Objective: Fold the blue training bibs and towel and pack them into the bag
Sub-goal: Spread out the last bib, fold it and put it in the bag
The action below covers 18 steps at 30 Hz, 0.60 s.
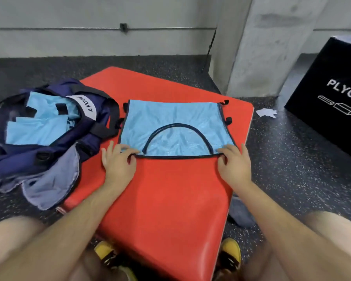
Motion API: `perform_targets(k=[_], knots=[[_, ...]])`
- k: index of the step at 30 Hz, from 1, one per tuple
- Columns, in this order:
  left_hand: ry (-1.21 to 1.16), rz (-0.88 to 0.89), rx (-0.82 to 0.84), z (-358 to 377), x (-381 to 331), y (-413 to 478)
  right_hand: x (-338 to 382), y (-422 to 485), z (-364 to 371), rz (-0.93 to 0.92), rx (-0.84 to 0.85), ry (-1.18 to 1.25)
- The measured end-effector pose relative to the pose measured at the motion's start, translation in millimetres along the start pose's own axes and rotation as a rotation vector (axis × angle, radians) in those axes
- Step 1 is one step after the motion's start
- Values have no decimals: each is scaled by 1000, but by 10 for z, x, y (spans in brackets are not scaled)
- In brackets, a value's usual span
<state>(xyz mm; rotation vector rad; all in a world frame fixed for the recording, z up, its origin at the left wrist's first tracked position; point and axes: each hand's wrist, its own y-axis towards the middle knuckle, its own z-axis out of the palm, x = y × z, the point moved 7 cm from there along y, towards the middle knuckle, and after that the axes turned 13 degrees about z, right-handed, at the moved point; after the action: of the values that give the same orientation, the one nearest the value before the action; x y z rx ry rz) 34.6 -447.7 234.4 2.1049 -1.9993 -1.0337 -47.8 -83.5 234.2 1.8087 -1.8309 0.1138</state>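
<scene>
Blue bib (170, 122) lies flat on the far half of the red mat (166, 199), near hem parallel to the mat's near edge. Left hand (118, 161) and right hand (234, 163) each have a narrow grip, pinching a near corner of the hem.

Step judged: mid-fold. Next move calls for lifting both corners together and laying them evenly on the far hem.

Bag (18, 159) is off the mat's left edge, open, with folded bibs (39, 126) inside. Pale cloth (49, 185) beside it is possibly the towel.
</scene>
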Motion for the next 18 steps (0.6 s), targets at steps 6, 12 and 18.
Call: perform_targets(k=[6,12,18], knots=[[54,159,54,21,-327,297,389,125,-16,-37,51,-17],[167,99,555,681,-323,606,561,230,476,37,461,-208],[180,66,601,409,-467,-25,443,-415,157,13,436,-191]])
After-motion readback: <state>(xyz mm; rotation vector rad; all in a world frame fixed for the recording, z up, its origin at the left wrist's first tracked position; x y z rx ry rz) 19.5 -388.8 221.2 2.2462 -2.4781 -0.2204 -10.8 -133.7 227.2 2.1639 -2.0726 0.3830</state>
